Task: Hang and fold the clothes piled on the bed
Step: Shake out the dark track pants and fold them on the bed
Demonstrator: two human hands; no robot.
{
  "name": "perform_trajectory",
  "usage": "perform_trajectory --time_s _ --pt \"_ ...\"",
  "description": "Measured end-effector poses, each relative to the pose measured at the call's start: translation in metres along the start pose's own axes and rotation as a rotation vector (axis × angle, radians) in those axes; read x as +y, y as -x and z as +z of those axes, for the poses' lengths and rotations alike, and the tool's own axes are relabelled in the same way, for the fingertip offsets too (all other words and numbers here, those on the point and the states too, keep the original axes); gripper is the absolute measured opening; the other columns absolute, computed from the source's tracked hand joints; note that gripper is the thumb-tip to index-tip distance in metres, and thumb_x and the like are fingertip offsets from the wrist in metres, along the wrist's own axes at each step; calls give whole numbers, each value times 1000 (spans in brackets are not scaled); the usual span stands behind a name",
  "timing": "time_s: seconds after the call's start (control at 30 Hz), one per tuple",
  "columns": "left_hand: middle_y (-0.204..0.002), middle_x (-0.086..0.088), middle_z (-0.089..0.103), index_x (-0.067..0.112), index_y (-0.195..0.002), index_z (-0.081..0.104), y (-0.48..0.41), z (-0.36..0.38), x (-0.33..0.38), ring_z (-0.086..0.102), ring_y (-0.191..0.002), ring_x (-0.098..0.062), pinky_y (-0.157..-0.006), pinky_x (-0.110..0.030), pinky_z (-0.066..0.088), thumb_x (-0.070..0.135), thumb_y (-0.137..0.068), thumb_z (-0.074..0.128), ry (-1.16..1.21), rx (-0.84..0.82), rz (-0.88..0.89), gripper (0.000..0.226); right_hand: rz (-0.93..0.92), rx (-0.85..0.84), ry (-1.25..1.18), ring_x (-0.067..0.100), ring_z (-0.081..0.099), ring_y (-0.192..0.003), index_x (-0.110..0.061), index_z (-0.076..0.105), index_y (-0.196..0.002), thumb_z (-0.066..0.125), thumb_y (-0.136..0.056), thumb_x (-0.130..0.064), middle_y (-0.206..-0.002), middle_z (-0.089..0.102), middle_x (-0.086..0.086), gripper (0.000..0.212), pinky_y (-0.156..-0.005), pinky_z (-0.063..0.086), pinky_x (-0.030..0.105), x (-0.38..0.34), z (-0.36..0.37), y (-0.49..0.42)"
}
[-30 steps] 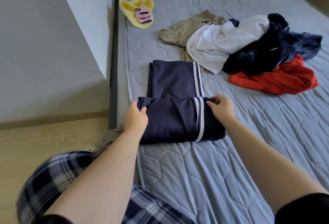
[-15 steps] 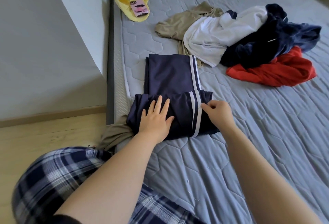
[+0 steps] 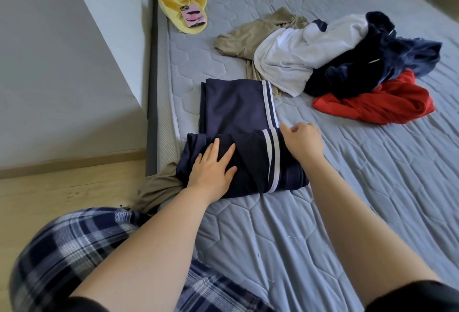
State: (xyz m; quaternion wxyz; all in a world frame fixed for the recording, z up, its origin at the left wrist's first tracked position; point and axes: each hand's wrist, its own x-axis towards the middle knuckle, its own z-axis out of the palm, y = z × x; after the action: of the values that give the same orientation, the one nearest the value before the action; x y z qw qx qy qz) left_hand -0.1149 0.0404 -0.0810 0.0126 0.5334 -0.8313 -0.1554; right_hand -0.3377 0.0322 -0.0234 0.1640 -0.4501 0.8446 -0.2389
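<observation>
Navy pants [image 3: 236, 105] with white side stripes lie on the grey bed [image 3: 372, 187], their near end folded up over the rest. My left hand [image 3: 213, 165] presses flat on the folded layer, fingers spread. My right hand [image 3: 301, 140] sits at the fold's right edge beside the stripes, its curled fingers pinching the cloth there. Behind the pants lies the pile: a beige garment [image 3: 250, 36], a white one [image 3: 293, 56], a dark navy one [image 3: 372, 61] and a red one [image 3: 377, 103].
A yellow cloth [image 3: 173, 6] with a pink phone [image 3: 193, 16] on it lies near the bed's far left edge. Another beige cloth [image 3: 159, 187] hangs off the bed's left side under the pants. A grey wall and wooden floor [image 3: 62, 192] are on the left.
The near end of the pants was folded up over the rest. My left hand let go of the left corner and now lies flat on the fold. My right hand stays at the right edge.
</observation>
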Motion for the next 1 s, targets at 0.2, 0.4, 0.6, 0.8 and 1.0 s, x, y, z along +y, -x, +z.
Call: perform_trajectory --time_s 0.2,0.4,0.6,0.8,1.0 --pt "-160 -6 -12 36 -151 -6 1 4 1 -5 -147 -21 -118 -41 8 47 -101 24 -13 -60 -34 59 109 -117 -157 15 24 -49 -17 26 -51 56 -82 -14 -47 26 -3 43 -45 20 26 -10 9 -23" --pt "-160 -6 -9 38 -150 -7 -1 7 -2 -1 -147 -20 -118 -39 9 49 -100 21 22 -108 -66 58 589 -188 -506 20 53 -83 -3 61 -111 53 -89 -6 -86 55 8 24 -62 41 24 4 19 -27" --pt "-156 -7 21 30 -150 20 -2 -4 -1 20 -142 -23 -113 -39 24 39 -99 40 197 66 -71 56 271 -103 -133 30 52 -94 1 58 -100 46 -85 -6 -91 53 9 20 -66 42 31 -6 24 -18" --pt "-143 -1 44 15 -142 42 -11 -18 -5 37 -131 -21 -105 -35 35 15 -93 51 289 237 -51 49 -684 175 20 33 55 -92 1 62 -95 53 -82 2 -100 61 15 16 -83 44 43 -22 26 32" --pt "-157 -1 24 22 -150 25 -14 -13 -18 20 -143 -17 -114 -36 23 18 -98 45 337 20 -65 56 -907 -285 673 34 33 -137 -11 49 -135 61 -69 -65 -147 39 13 86 -111 28 51 6 31 70"
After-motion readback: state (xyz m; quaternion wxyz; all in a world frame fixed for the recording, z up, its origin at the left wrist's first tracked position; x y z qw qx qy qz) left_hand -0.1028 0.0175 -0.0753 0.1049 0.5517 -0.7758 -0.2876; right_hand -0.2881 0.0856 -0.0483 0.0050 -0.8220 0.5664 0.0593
